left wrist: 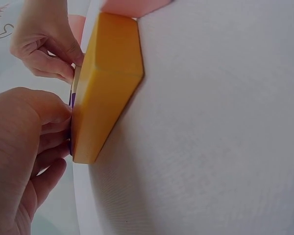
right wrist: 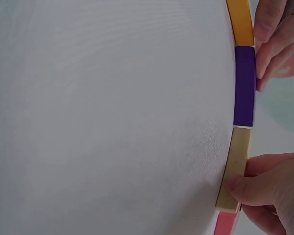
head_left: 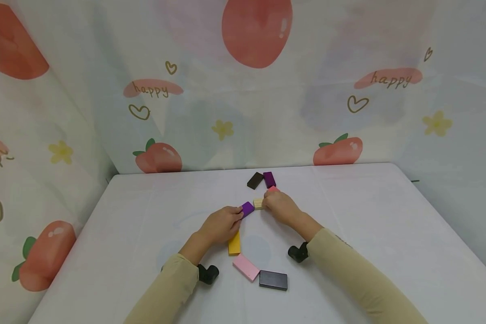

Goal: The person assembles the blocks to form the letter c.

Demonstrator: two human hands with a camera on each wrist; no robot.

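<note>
The small purple rectangular wooden block (head_left: 248, 209), pinched by the left hand (head_left: 222, 225) on its long sides, and the pale natural-wood block (head_left: 258, 204), gripped by the right hand (head_left: 281, 208), lay end to end between the hands, probably light, stiff, smooth and easily knocked crooked.

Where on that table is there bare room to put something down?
The table is bare to the right of the right hand and to the left of the left hand. The middle is crowded: blocks curve from the black block up to the dark purple block.
</note>
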